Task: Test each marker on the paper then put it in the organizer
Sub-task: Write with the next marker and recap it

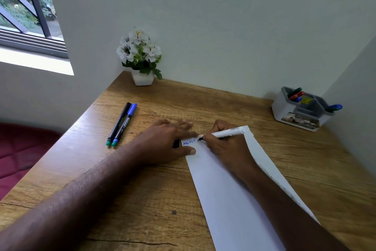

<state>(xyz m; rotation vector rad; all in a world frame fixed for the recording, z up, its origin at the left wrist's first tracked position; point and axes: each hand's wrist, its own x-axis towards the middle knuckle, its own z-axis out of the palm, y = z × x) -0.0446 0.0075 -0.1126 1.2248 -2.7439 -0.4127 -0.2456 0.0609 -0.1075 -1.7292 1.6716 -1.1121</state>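
Far right at the wall sits the organizer (301,108), nearer the right hand (223,143) pinching the marker (225,133), tip on paper (223,189), barrel pointing that way; left hand (168,138) flat, pinning the sheet.

Bare tabletop (213,104) lies open between the flower pot (142,78) at the back left corner and the organizer (299,112) at the back right. Two pens (121,123) lie side by side near the left edge. Walls close the back and right sides; markers (295,94) jut from the organizer's compartments.
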